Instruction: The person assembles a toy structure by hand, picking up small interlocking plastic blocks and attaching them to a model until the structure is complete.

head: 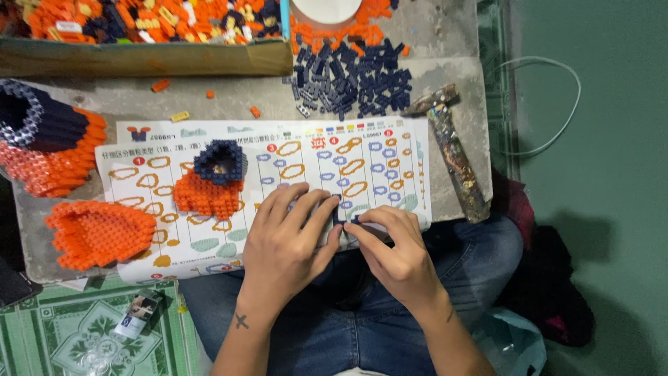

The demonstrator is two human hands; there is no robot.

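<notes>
My left hand (289, 233) and my right hand (393, 247) meet over the near edge of a printed instruction sheet (299, 157). Both pinch a small dark-blue brick piece (346, 221) between their fingertips; most of it is hidden by the fingers. On the sheet to the left stands a small orange and dark-blue brick assembly (212, 181). An orange brick slab (97, 233) lies at the sheet's left edge, and a larger orange and dark-blue ring-shaped build (42, 146) sits further left.
A pile of loose dark-blue bricks (355, 80) lies at the back of the grey board (445, 42). A cardboard box (146, 59) holds several mixed bricks. A paint-spattered hammer (449, 150) rests at right. A small packet (139, 313) lies on the green floor mat.
</notes>
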